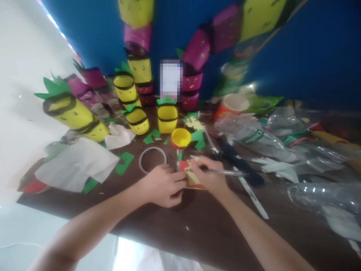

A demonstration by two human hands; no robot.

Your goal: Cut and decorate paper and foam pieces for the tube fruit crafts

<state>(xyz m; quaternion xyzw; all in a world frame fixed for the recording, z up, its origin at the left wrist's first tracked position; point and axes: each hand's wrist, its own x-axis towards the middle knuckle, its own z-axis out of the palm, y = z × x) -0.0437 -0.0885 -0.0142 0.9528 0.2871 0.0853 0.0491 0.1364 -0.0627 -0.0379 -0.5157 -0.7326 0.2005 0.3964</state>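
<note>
My left hand (166, 185) rests with curled fingers on the left edge of a small red and cream piece (194, 180) lying on the dark table. In my right hand (210, 174) is a thin pen (229, 172), its shaft pointing out to the right; the fingertips are over the same piece. Its tip is hidden. Just behind the hands stands a small yellow cup (181, 138). A roll of tape (152, 160) lies behind my left hand, and green paper scraps (198, 140) lie near the cup.
Yellow and magenta decorated cups (167, 118) line the back against a blue panel. White paper (79, 162) lies at left. Scissors (211, 143), a white strip (254, 197), and clear plastic bottles (259, 141) are at right. The table's front edge (108, 232) is near my forearms.
</note>
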